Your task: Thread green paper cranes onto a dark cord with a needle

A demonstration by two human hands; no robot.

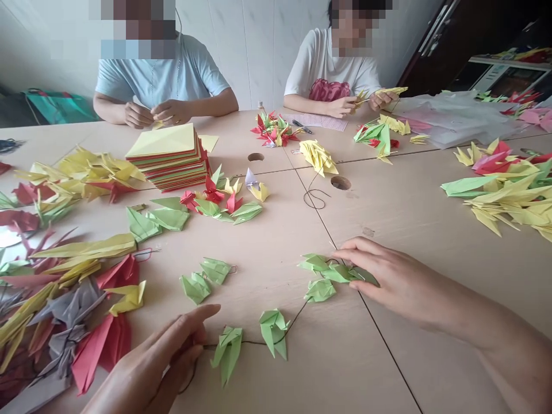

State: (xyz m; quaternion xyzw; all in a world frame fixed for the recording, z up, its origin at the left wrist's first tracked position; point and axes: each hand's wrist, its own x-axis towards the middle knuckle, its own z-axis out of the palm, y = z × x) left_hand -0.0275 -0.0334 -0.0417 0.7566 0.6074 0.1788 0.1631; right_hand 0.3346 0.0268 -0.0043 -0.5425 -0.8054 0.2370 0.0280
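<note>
A dark thread (299, 318) runs across the table between my hands, carrying several green folded-paper cranes (273, 329). My left hand (164, 359), at the lower left, is closed with the thread passing between thumb and fingers; a loop hangs below it. Two strung cranes lie just right of that hand. On the right, my right hand (392, 284) has its thumb and fingers around a small cluster of green cranes (338, 272), partly hiding one. A thin needle-like tip shows by its index finger. Two loose green pieces (206, 277) lie beyond my left hand.
Mixed folded papers (86, 310) heap at the left. A stack of coloured paper squares (168, 158) stands further back. A yellow strung bundle (318, 158) lies mid-table near two round holes. More folded papers (513, 187) pile at right. Two people work opposite.
</note>
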